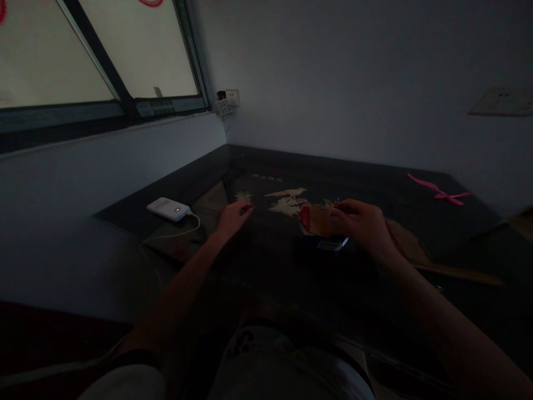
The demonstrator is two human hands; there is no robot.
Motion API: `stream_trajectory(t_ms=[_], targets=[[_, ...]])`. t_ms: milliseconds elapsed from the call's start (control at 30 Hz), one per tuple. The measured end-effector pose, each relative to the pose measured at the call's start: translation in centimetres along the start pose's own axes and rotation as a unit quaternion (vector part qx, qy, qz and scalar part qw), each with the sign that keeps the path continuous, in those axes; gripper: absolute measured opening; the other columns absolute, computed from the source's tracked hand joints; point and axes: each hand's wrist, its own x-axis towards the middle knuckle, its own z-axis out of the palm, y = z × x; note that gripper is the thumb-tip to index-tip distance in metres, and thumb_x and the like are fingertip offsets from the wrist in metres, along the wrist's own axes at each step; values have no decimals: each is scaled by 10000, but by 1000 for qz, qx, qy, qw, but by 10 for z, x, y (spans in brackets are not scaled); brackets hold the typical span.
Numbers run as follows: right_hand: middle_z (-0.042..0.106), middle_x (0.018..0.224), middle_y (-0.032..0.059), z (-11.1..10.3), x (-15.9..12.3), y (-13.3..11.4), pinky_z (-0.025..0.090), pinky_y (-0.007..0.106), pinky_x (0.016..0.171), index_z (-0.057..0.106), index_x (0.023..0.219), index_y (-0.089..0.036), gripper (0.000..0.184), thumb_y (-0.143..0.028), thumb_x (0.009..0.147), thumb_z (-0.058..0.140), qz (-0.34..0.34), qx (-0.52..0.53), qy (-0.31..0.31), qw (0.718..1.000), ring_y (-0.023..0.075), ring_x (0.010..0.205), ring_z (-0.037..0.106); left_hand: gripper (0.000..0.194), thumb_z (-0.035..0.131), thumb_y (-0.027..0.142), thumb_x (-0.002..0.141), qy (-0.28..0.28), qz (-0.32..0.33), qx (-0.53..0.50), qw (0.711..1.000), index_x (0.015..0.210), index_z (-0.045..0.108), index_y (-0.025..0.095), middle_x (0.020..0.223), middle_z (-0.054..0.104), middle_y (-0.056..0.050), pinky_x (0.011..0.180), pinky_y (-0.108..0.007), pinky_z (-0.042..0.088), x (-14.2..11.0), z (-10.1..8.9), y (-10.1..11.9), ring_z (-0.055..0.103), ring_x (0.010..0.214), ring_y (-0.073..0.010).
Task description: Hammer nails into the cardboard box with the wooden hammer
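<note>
My right hand (360,222) pinches the right edge of a small flat brown piece with a red end (318,220). It looks like cardboard, but the dim light hides the exact material. Just beneath it lies a dark blue flat pack (331,243) with a pale label. To the left, my left hand (235,218) hovers at or over the dark table with thumb and fingers drawn together; whether something small is in the pinch cannot be made out. Between the hands, a bird and flower picture (287,201) decorates the tabletop.
A white power bank (169,209) with a white cable lies on the left of the dark table (266,255). At right are a pink ribbon (443,194) and a brown flat thing with a wooden handle (458,273). Walls with sockets (232,98) and a window border the table.
</note>
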Motion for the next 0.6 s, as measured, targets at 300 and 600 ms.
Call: stream_trajectory(t_ms=[300,600], targets=[[706,972,49,91,-12,-93,508,322,775,670,962,-207,127,-230,885,572,-183,-62,-201,960,191,914,641,187,537,281,863,-33,-2,102,994,929,684,186,945,684,-64,824,-322,476,-29,-15,-70,622,897,-198],[604,1166,76,194,42,-97,526,410,797,581,1140,-180,250,-279,912,552,-203,-220,-267,916,208,957,617,135,580,224,825,-63,1,109,992,915,675,190,881,649,-44,733,-275,459,-26,-13,-65,605,833,-182]])
